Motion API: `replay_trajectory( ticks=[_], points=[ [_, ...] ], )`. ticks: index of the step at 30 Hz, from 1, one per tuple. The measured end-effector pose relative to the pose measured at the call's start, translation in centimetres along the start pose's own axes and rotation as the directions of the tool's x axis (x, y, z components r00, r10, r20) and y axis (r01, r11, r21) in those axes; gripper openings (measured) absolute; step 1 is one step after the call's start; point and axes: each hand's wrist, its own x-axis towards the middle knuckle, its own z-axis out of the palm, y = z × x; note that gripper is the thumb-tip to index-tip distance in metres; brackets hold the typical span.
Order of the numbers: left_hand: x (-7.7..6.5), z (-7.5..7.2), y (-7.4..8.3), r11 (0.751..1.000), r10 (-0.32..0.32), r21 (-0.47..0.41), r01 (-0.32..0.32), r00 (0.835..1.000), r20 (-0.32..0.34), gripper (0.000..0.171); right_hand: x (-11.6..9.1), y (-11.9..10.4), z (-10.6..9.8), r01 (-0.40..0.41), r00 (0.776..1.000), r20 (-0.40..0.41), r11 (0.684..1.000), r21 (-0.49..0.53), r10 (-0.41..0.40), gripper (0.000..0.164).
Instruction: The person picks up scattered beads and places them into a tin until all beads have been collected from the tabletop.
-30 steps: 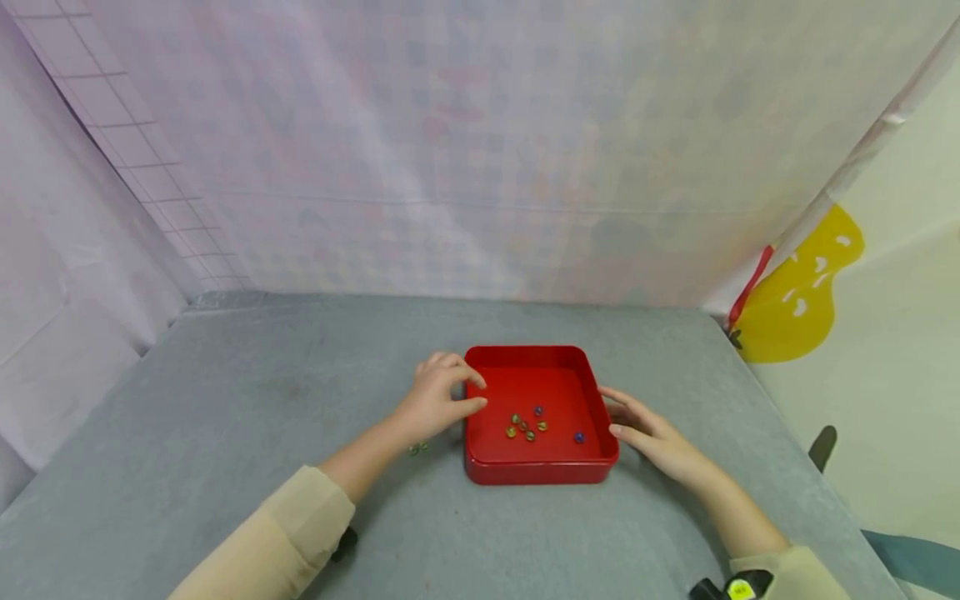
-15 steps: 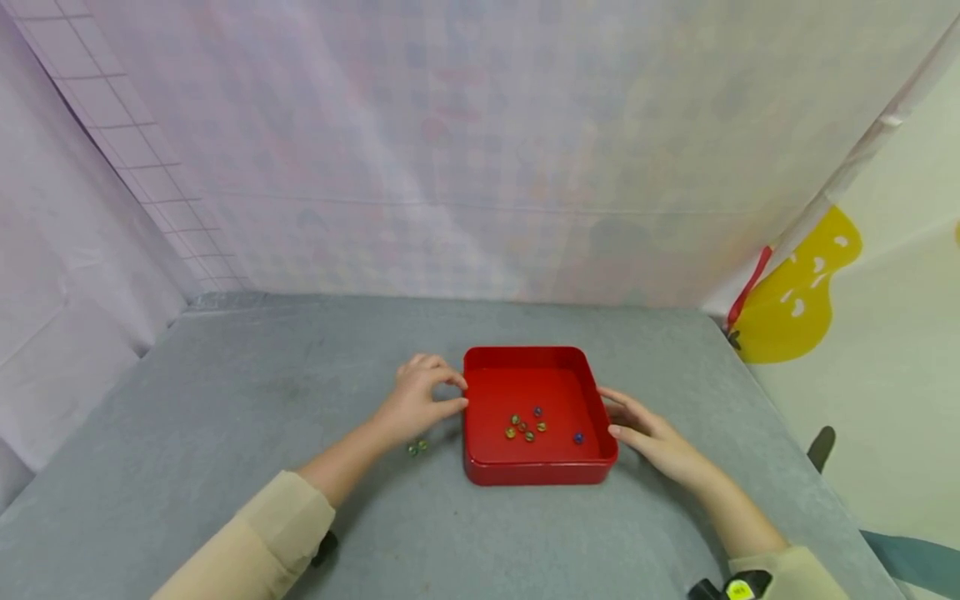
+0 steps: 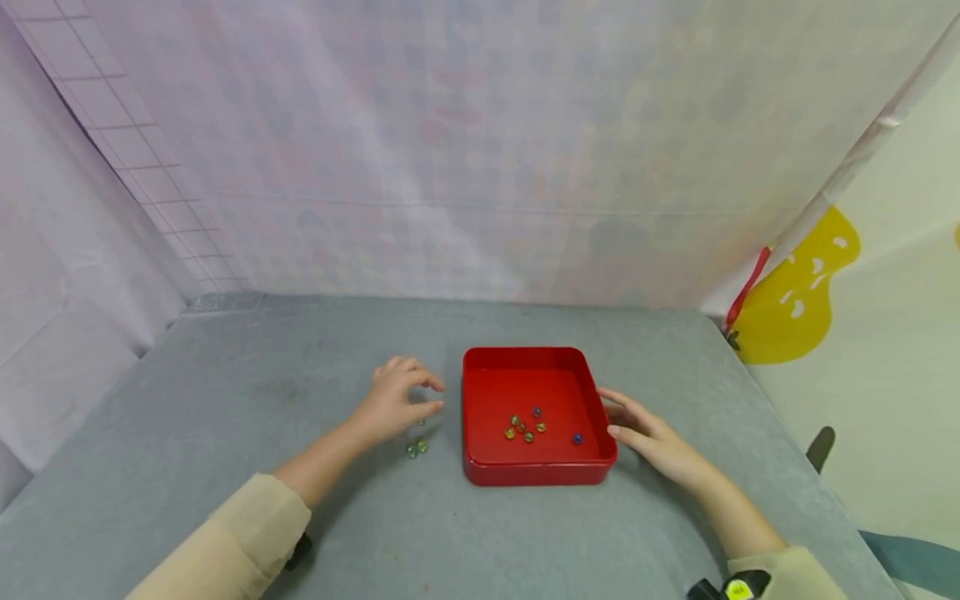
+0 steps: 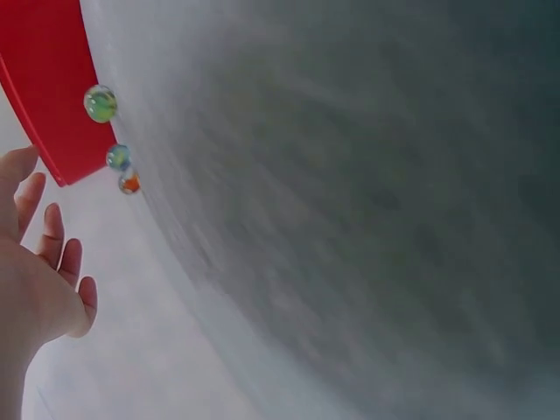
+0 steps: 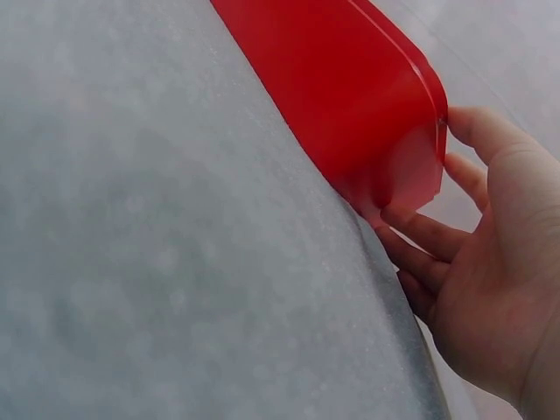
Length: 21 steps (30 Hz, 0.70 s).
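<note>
A square red tray [image 3: 527, 473] with raised walls stands on the grey table. Inside it lie several small glass marbles [image 3: 529, 437], green, yellow and blue. My left hand [image 3: 392, 402] is to the left of the tray, thumb and fingers apart with nothing between them. Near and below it on the table are loose marbles; the left wrist view shows a green marble [image 4: 101, 103], a bluish marble [image 4: 119, 157] and an orange marble [image 4: 129, 182]. My right hand [image 3: 654, 440] rests against the tray's right wall, thumb at the rim and fingers along the side in the right wrist view.
The grey table [image 3: 262, 417] reaches back to a pale checked curtain [image 3: 480, 167]. Another pale sheet [image 3: 885, 375] with a yellow print hangs along the right side. Dark wrist gear [image 3: 726, 588] sits at the right sleeve.
My left hand has drawn back leftward from over the tray's left wall, leaving more of the loose marbles in sight. The right hand and tray stay nearly still.
</note>
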Motion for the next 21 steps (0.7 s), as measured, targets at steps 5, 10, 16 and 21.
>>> replay_trajectory(
  ticks=[5,10,16,21],
  points=[
    [-0.5,-0.6,-0.6,0.999,-0.001,0.040,0.001,1.000,-0.009,0.019,0.1,0.0,0.0,-0.001,1.000,0.000,1.000,0.000,0.001,0.052],
    [-0.9,-0.8,-1.3,0.998,0.010,0.067,-0.009,1.000,-0.014,0.019,0.1,0.1,-0.1,-0.003,1.000,0.001,1.000,0.002,0.003,0.052],
    [-1.5,-1.3,-1.9,0.996,0.001,0.085,-0.001,1.000,-0.004,0.018,0.1,0.0,0.0,-0.003,1.000,0.003,1.000,0.013,0.003,0.052],
    [-2.0,-1.7,-2.2,0.995,-0.010,0.102,0.008,1.000,0.013,0.018,0.0,0.0,0.0,-0.008,1.000,0.002,1.000,0.015,0.008,0.052]
  ],
)
